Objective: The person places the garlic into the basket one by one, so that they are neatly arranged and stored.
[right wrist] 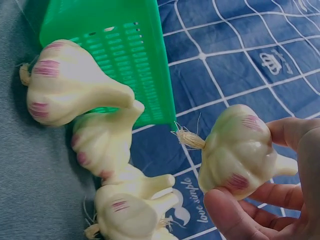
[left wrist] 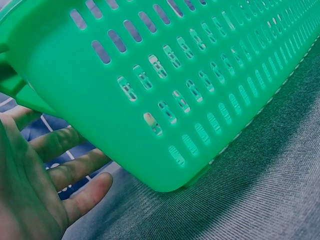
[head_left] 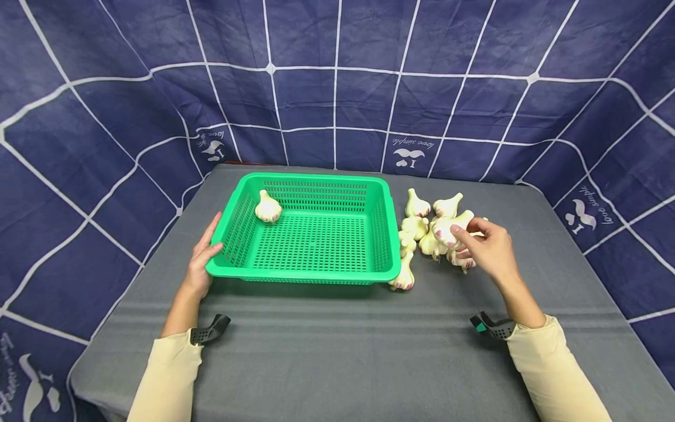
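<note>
Table (head_left: 337, 351): gray cloth
Right hand (head_left: 491, 245): pinching garlic bulb (head_left: 447, 231), roots (right wrist: 189, 138) toward slotted basket (head_left: 306, 274)
Left hand (head_left: 200, 266): uncurled at basket's end

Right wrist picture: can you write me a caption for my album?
A right hand holds up one garlic bulb, with more garlic lying near a green basket.

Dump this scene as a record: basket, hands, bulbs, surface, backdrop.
basket: green, slotted
contents: one garlic bulb, near far-left corner
left_hand: at basket's left end, fingers extended
right_hand: holds another bulb, root end away from palm
loose_bulbs: clustered right of basket
surface: grey cloth
backdrop: blue cloth, white grid lines
</note>
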A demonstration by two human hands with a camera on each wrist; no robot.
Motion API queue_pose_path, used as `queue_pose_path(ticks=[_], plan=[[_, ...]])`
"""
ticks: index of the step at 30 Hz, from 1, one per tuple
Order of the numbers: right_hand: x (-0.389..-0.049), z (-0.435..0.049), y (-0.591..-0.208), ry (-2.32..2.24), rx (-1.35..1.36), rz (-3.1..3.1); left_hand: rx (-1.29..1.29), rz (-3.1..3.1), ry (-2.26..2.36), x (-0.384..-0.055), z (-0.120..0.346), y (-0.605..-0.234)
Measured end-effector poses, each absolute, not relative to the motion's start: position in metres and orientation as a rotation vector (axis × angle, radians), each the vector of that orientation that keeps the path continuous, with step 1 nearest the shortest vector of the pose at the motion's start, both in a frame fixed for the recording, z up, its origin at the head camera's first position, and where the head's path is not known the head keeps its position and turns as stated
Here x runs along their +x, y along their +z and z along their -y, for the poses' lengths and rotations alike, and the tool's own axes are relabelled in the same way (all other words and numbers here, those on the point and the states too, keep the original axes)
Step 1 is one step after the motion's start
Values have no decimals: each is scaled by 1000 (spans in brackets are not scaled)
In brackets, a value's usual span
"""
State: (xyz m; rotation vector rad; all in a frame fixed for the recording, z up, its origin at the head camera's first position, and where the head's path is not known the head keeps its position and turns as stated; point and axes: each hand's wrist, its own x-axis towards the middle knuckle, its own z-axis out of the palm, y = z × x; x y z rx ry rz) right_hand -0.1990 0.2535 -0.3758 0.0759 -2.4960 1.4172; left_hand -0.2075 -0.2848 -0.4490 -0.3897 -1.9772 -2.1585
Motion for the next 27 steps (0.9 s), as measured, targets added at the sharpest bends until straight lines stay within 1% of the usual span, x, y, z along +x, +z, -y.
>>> queue_pose_path(ticks=[11, 27], plan=[[-209, -247, -372, 1429, 66, 2505, -387, 1969, -2165, -206, 285, -448], [-224, -230, -356, 1459, 149, 2445, -385, 1957, -2180, -207, 285, -450]])
